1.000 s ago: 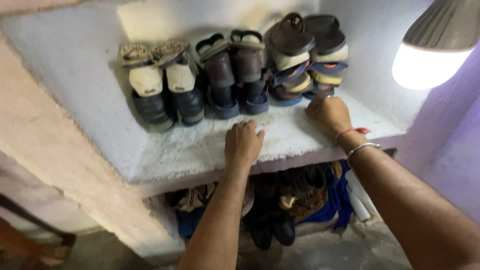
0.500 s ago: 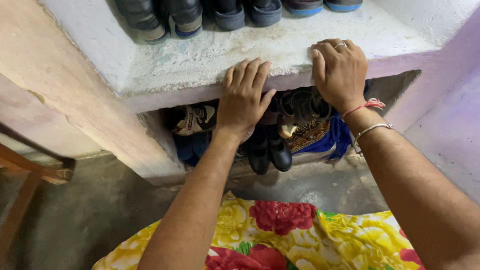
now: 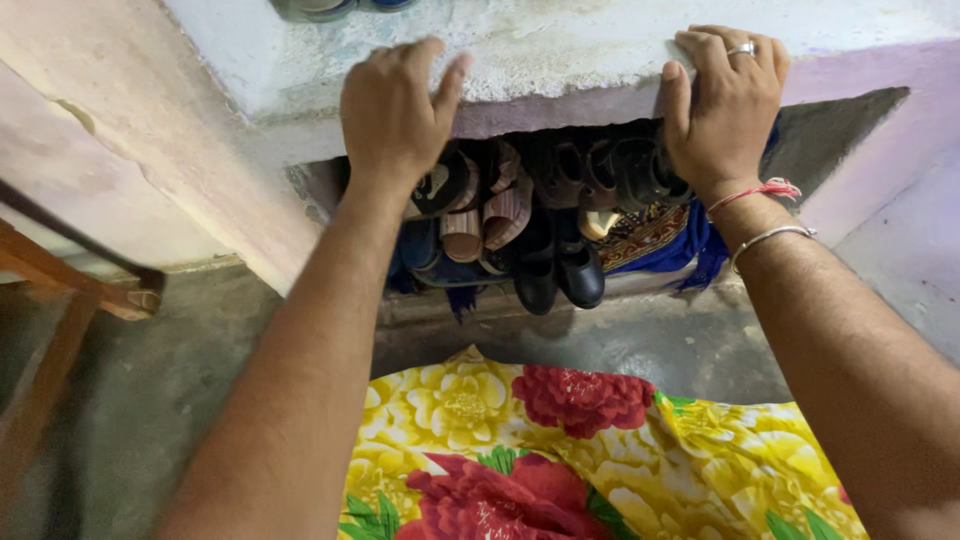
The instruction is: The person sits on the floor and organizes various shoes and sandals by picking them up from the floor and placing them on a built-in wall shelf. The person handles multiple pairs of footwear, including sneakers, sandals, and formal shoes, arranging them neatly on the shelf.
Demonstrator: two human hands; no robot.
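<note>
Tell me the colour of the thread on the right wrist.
Red thread, beside a silver bangle; head view.

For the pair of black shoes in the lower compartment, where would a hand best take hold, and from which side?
Grip the black shoes by their rounded toes, coming straight in from the open front. The toes point outward and jut past the compartment's edge, while their heels sit deep among packed sandals. The right hand, resting on the shelf edge, is nearer than the left hand.

The single head camera looks steeply down and forward from close above, past both forearms to the shelf edge [image 3: 560,95] at the frame's top, the shoe niche beneath mid-frame, and floral cloth [image 3: 560,450] nearest.
</note>
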